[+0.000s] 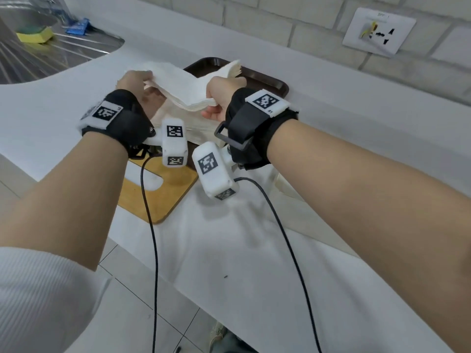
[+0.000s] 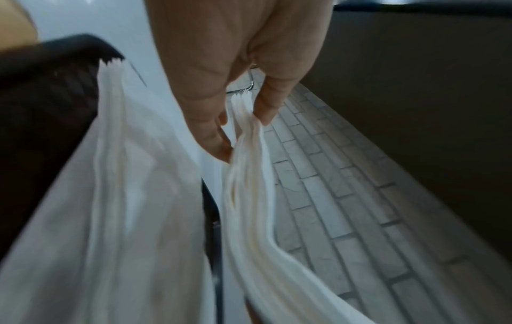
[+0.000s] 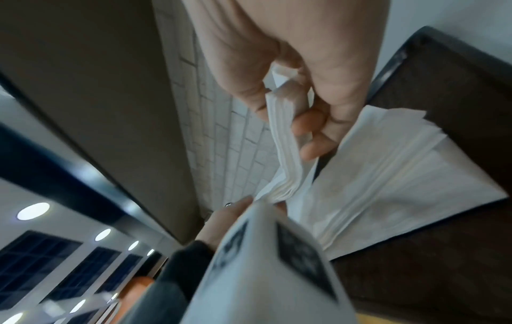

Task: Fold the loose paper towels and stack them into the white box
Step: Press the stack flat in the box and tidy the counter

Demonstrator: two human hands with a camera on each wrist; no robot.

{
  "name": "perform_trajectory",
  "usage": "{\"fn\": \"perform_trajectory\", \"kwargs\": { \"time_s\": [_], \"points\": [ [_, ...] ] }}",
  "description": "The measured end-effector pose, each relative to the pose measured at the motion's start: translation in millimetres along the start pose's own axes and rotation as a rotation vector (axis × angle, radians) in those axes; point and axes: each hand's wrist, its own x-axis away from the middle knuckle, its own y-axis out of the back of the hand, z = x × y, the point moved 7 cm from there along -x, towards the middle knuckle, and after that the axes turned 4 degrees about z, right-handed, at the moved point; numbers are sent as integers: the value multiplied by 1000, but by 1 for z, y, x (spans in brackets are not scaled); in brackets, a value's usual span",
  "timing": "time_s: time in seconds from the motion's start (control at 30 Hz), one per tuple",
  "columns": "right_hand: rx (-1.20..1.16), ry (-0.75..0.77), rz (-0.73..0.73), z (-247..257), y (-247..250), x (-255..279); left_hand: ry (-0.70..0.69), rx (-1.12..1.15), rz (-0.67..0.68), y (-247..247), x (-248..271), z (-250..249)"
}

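Observation:
Both hands hold a sagging bundle of white paper towels point(image 1: 178, 84) up between them. My left hand point(image 1: 142, 82) pinches its left end, and the left wrist view shows thumb and finger of that hand point(image 2: 243, 134) nipping the bundle's layered edge point(image 2: 249, 175). At the other end my right hand point(image 1: 216, 98) grips the bundle point(image 3: 285, 153) between thumb and curled fingers point(image 3: 307, 131). Below the bundle a thicker stack of towels point(image 1: 196, 124) point(image 3: 387, 175) lies on a dark brown tray point(image 1: 270, 82). No white box is plainly in view.
A wooden board point(image 1: 158, 200) lies near the counter's front edge, beside a white sheet point(image 1: 229, 238). At the far left are a steel sink point(image 1: 51, 57) and a yellow sponge point(image 1: 35, 35). A socket point(image 1: 379, 31) sits on the brick wall. A pale edge point(image 1: 283, 186) shows under my right wrist.

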Motion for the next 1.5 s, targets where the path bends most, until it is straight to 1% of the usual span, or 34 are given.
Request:
{"fn": "perform_trajectory", "kwargs": {
  "time_s": [0.03, 0.07, 0.13, 0.17, 0.23, 0.33, 0.4, 0.43, 0.5, 0.6, 0.67, 0.77, 0.87, 1.0, 1.07, 1.17, 1.23, 1.3, 1.4, 1.47, 1.5],
  "points": [
    [-61, -4, 24, 1, -4, 8, 64, 164, 90, -9, 6, 5],
    [-73, 11, 35, 3, -6, 17, 124, 251, 133, -16, 10, 9],
    [-52, 48, 78, 6, -9, 33, 154, 194, 213, -29, 26, 10],
    [-31, 58, 104, 6, -9, 39, 148, 200, 248, -34, 33, 10],
    [56, 105, 139, 8, -4, 52, 109, 256, 256, -38, 47, 2],
    [127, 265, 102, 18, 21, 71, 0, 315, 256, -35, 69, -13],
    [119, 356, 60, 24, 43, 87, -63, 253, 292, -38, 89, -19],
    [145, 386, 50, 25, 52, 95, -104, 169, 318, -41, 101, -21],
    [257, 413, 67, 23, 64, 109, -194, -4, 374, -50, 126, -19],
    [369, 464, 121, 11, 75, 129, -271, -120, 427, -69, 161, -6],
    [361, 499, 132, 0, 84, 141, -306, -169, 424, -81, 182, 8],
    [306, 532, 110, -21, 102, 159, -387, -242, 425, -94, 211, 28],
    [268, 578, 97, -41, 118, 175, -451, -281, 480, -104, 237, 47],
    [185, 579, 100, -64, 141, 190, -552, -306, 536, -117, 267, 65],
    [160, 573, 86, -77, 152, 195, -566, -325, 562, -119, 271, 74],
    [173, 528, 114, -96, 159, 199, -479, -365, 645, -124, 272, 97],
    [189, 525, 116, -102, 159, 200, -439, -403, 688, -129, 275, 110],
    [170, 539, 111, -102, 159, 201, -463, -407, 678, -132, 278, 111],
    [105, 590, 81, -99, 163, 206, -527, -376, 604, -129, 282, 105],
    [93, 612, 68, -102, 164, 208, -502, -344, 596, -126, 283, 109],
    [101, 605, 73, -105, 164, 208, -475, -337, 613, -126, 285, 114]
  ]
}}
